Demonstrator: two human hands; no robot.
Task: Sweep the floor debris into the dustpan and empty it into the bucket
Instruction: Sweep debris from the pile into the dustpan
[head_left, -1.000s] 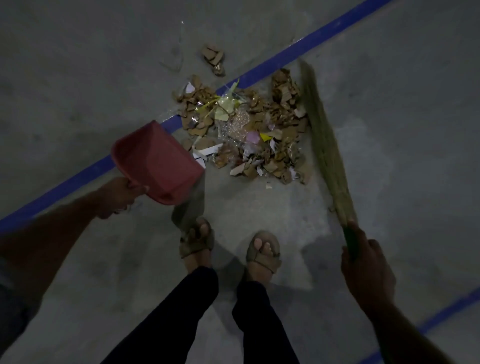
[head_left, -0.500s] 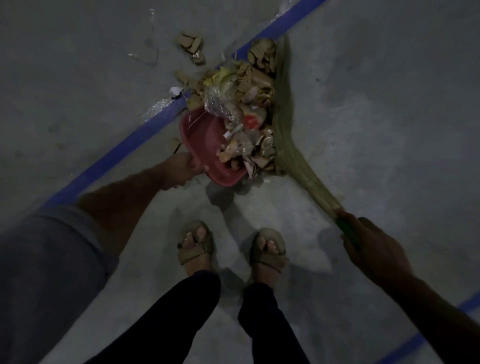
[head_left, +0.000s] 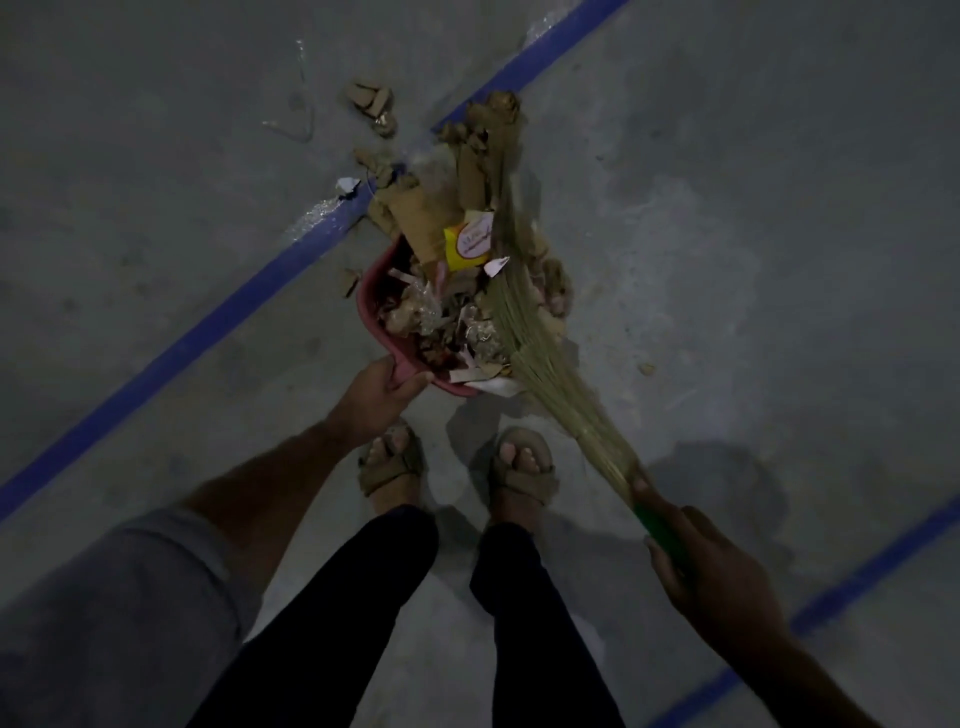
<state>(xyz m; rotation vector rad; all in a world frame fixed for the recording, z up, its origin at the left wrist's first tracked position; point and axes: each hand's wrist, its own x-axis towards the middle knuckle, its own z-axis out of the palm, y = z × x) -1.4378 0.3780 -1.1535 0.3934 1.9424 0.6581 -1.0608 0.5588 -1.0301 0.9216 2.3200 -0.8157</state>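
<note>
The left hand (head_left: 382, 392) grips the near rim of the red dustpan (head_left: 370, 304), fingers curled round its edge, at the centre of the frame just above the sandalled feet (head_left: 457, 467). The right hand (head_left: 711, 577), lower right, is closed round the green handle of the grass broom (head_left: 524, 312), whose bristles lie across the pan's right side and over the debris (head_left: 452, 234). Most of that heap of torn cardboard, paper scraps, crinkled clear wrap and a yellow wrapper (head_left: 467, 244) sits in and above the pan's mouth, spilling over the blue floor line (head_left: 208, 332); a few cardboard bits (head_left: 371, 101) lie apart towards the upper left. No bucket is in view.

The load looks light, loose and springy, likely to slide or flutter off if the pan tips forward, so it should probably be lifted level by that rear rim. The soft bristles bend easily; the stiff green handle is the sound place to hold
</note>
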